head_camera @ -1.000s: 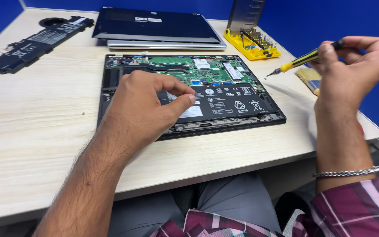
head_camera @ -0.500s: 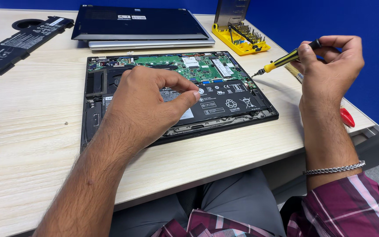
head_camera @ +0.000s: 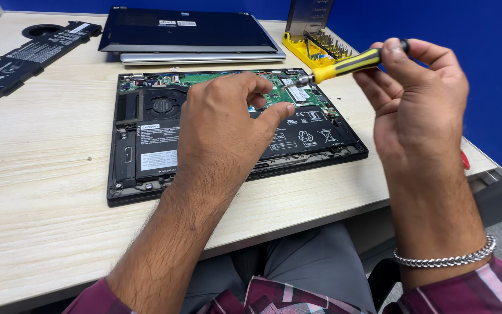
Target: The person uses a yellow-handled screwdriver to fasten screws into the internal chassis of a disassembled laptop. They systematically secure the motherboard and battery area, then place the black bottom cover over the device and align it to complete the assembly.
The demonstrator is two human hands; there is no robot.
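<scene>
wooden desk (head_camera: 42, 174), blue walls (head_camera: 483, 64), opened laptop (head_camera: 146, 145)

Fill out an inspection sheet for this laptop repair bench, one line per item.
Surface: pale wood-grain desk, tiny specks on it.
Job's things: opened laptop, base cover off, fan and green board exposed; yellow-handled screwdriver.
Clutter: two closed laptops stacked behind; detached black battery far left; yellow bit set, lid upright; red object at the desk's right edge.
Grippers: left hand rests on the laptop; right hand fingers hold the screwdriver above the board.
Cables: nothing seen.
Surroundings: blue partition walls.
</scene>
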